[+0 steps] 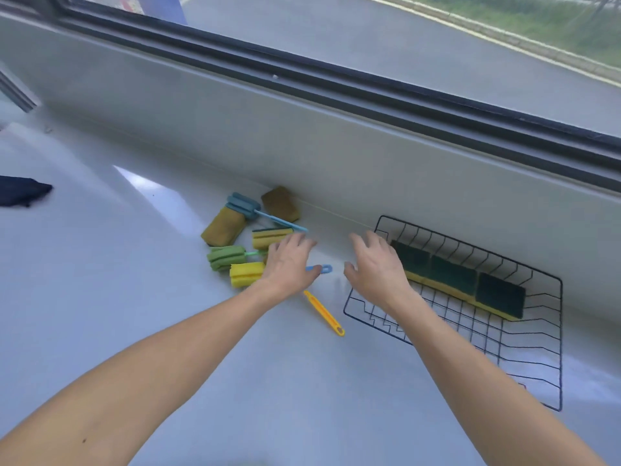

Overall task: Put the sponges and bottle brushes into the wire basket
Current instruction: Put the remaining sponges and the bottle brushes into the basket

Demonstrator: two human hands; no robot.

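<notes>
A black wire basket [437, 334] lies on the white counter at the right, with three green-topped yellow sponges [450, 274] lined along its far side. Left of it sits a pile: two brown sponges [223, 227] [280, 203], a yellow grooved sponge [268, 237], a blue bottle brush [243, 205], a green bottle brush [225, 258] and a yellow bottle brush [245, 274] whose handle [324, 313] points toward me. My left hand [289, 264] hovers open over the pile's right edge. My right hand [376, 267] is open beside the basket's left rim, holding nothing.
A grey wall [302, 146] under a window runs just behind the pile and basket. A dark blue cloth [20, 195] lies at the far left. The white counter [235, 364] stretches toward me.
</notes>
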